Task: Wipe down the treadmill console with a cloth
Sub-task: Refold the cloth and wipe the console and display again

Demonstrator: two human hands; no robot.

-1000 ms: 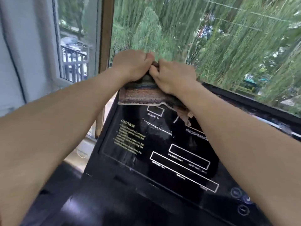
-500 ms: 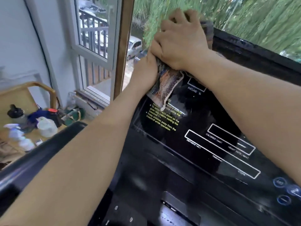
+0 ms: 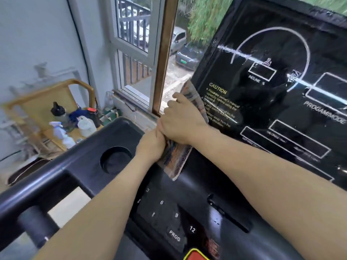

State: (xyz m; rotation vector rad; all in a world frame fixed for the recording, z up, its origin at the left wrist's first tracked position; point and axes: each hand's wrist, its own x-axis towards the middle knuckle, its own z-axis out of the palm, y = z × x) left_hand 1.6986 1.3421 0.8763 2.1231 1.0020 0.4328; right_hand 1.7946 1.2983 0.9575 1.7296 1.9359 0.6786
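The black treadmill console (image 3: pixel 277 102) fills the right of the head view, with white outlines and a yellow CAUTION label. A striped brown and grey cloth (image 3: pixel 177 158) lies folded over the console's left edge, its lower end hanging onto the lower panel. My right hand (image 3: pixel 181 121) grips the cloth against that edge, fingers curled over the rim. My left hand (image 3: pixel 151 145) sits just below and behind it, holding the cloth's lower part; its fingers are hidden.
A round cup holder (image 3: pixel 115 159) and a black handlebar (image 3: pixel 37 186) lie to the left. Number keys and a PROG key (image 3: pixel 174 235) sit below the hands, near a red stop button (image 3: pixel 196 256). A wooden chair (image 3: pixel 56 102) with bottles stands by the window (image 3: pixel 135 47).
Both hands have slid the cloth down the console's left edge, from the top corner to the lower left. The view has tilted down, bringing the keypad and cup holder into sight.
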